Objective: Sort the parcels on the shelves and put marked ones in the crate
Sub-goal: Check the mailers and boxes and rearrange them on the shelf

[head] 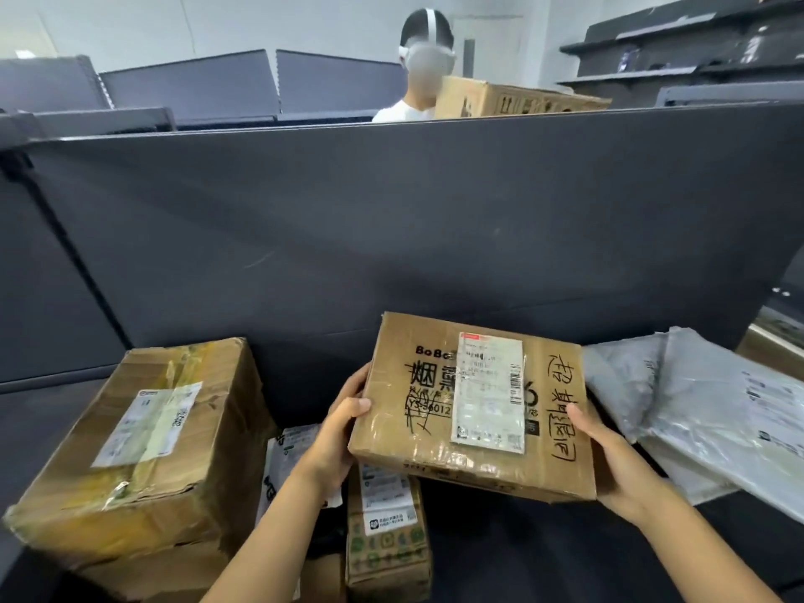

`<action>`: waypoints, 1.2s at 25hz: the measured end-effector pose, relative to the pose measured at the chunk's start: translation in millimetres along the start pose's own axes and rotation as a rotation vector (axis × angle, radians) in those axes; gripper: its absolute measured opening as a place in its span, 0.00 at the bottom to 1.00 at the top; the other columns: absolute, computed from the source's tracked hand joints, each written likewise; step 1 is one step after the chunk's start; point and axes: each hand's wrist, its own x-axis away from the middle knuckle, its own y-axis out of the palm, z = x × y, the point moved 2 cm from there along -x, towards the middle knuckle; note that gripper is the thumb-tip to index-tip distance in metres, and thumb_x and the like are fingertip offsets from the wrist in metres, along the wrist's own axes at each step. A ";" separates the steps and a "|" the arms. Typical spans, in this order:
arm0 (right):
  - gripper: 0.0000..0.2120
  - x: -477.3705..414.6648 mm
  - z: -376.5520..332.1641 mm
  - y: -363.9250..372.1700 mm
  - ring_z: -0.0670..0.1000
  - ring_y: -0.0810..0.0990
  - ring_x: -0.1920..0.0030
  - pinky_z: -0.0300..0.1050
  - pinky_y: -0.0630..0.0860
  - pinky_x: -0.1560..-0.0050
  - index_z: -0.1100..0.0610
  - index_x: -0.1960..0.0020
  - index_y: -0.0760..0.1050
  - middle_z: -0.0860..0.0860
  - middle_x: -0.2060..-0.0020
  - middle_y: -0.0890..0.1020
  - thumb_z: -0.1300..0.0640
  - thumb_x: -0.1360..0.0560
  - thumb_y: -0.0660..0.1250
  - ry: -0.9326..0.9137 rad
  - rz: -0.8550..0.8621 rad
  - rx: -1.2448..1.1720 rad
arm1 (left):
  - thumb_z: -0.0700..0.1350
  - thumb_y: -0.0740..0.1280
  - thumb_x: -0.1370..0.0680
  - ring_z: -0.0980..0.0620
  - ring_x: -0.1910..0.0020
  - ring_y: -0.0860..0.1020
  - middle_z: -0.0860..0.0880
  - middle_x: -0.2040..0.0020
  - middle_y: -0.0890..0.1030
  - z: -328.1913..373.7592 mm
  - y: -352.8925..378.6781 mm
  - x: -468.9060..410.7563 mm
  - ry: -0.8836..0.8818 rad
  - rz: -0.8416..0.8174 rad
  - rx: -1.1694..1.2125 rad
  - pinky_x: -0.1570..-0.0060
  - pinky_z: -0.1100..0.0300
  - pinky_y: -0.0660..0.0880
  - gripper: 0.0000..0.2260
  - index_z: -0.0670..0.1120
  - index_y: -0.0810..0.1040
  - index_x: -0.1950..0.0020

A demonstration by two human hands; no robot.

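A flat brown cardboard parcel point(474, 406) with a white shipping label and black handwritten marks is held tilted above the dark shelf point(544, 554). My left hand point(339, 433) grips its left edge, thumb on top. Its right edge rests in my right hand point(609, 459), with the fingers under the box. A large taped cardboard box point(143, 446) stands at the left. Below the held parcel lie a small box with green print point(387, 528) and a white-labelled packet point(283, 463). Grey plastic mailer bags point(705, 411) lie at the right. No crate is in view.
A tall dark back panel point(391, 219) rises right behind the parcels. Beyond it another person point(417, 67) in a white shirt stands by a cardboard box point(513, 100). More dark shelving point(696, 50) stands at the far right.
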 end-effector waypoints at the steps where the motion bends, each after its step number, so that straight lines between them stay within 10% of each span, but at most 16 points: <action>1: 0.50 0.0 0.4 0.8 0.51 0.85 0.52 0.47 0.82 0.60 0.50 0.35 0.71 0.52 0.48 0.85 0.41 0.55 0.82 0.001 -0.023 -0.012 | 0.55 0.67 0.38 0.49 0.46 0.81 0.49 0.41 0.80 1.5 -3.2 3.6 0.018 -0.006 0.005 0.55 0.56 0.78 0.31 0.55 0.72 0.34; 18: 0.50 3.3 -42.1 24.7 0.50 0.78 0.39 0.50 0.76 0.42 0.36 0.29 0.59 0.41 0.41 0.79 0.38 0.47 0.76 -0.351 -0.093 0.402 | 0.64 0.77 0.48 0.46 0.52 0.84 0.43 0.48 0.84 4.1 -7.6 32.8 -0.136 0.102 0.152 0.60 0.53 0.81 0.46 0.44 0.73 0.35; 22: 0.47 12.9 -43.2 14.6 0.48 0.59 0.26 0.57 0.59 0.28 0.28 0.36 0.60 0.43 0.25 0.59 0.27 0.52 0.73 -0.366 0.026 0.109 | 0.65 0.78 0.51 0.44 0.49 0.83 0.43 0.45 0.83 -5.6 15.2 41.1 -0.030 0.136 0.354 0.53 0.48 0.79 0.44 0.48 0.77 0.39; 30: 0.62 47.3 50.8 53.2 0.46 0.78 0.39 0.41 0.79 0.48 0.36 0.27 0.49 0.47 0.34 0.75 0.40 0.52 0.82 -0.320 0.069 0.000 | 0.65 0.78 0.50 0.48 0.47 0.82 0.47 0.45 0.84 -44.6 82.7 70.0 -0.071 0.105 0.430 0.48 0.51 0.80 0.42 0.50 0.76 0.40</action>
